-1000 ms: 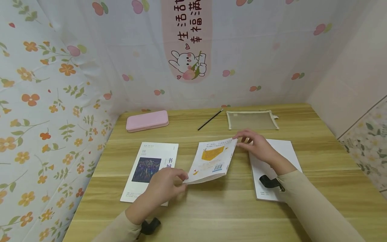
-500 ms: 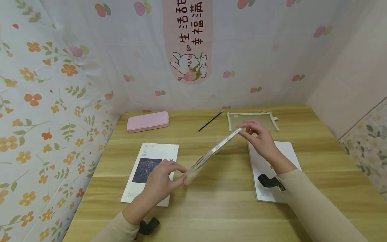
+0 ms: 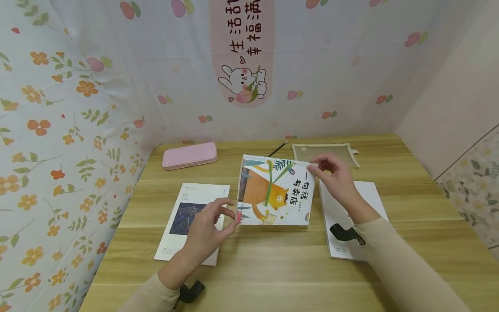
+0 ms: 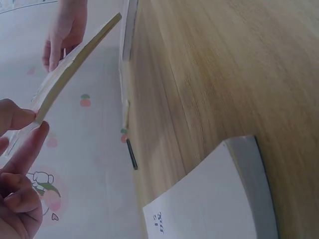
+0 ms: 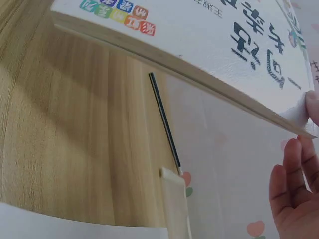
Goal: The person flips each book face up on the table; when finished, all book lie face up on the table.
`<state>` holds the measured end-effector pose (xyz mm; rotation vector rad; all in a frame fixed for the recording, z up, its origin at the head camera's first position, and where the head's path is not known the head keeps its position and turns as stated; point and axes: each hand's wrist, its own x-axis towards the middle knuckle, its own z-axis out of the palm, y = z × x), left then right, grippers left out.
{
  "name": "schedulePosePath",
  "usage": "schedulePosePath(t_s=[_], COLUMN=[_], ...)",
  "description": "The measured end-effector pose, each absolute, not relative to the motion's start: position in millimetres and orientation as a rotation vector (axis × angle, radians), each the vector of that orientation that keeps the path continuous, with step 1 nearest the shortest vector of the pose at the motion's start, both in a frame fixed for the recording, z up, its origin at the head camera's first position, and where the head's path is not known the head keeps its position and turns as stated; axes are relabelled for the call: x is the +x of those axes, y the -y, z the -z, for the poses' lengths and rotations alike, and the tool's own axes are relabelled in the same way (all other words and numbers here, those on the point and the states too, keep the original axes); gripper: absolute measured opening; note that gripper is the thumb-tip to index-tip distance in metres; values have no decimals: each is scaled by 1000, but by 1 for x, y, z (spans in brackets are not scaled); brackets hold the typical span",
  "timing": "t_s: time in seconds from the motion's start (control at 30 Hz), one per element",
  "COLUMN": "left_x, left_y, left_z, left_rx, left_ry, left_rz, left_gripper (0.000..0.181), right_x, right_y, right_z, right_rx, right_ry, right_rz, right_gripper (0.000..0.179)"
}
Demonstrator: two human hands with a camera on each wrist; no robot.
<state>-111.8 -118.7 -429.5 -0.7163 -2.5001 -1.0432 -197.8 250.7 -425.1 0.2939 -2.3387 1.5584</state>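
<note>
A: "You're holding the picture book [image 3: 277, 195] up off the table [image 3: 273, 268], on the near side of the pencil [image 3: 277, 148], cover facing you."
B: "And your left hand [image 3: 208, 227] has thumb and finger nearly together, pinching the book's lower left corner."
A: "Your right hand [image 3: 334, 180] pinches the upper right corner just as narrowly."
B: "You have the pink case [image 3: 189, 156] left of the pencil, the mesh pouch [image 3: 323, 149] just right."

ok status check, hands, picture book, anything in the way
Left hand pinching picture book near lower left corner, head view. Right hand pinching upper right corner. Book clear of table, cover showing. Nothing seen blocking; black pencil lies behind.
</note>
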Motion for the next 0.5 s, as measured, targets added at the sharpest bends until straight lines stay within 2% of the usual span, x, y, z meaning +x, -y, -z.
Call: schedulePosePath(t_s=[0.2,0.5], left_x=[-110,-108], left_y=[120,118], left_z=[434,443], left_rx=[-770,-658], left_ry=[2563,2910], left_rz=[1003,1063], left_gripper=[25,29], right_x=[-202,-209], right_y=[-252,-254], right_z=[433,447], right_rx=[337,472], right_ry=[2564,2804], right_rz=[-1424,-1346], right_gripper=[19,21])
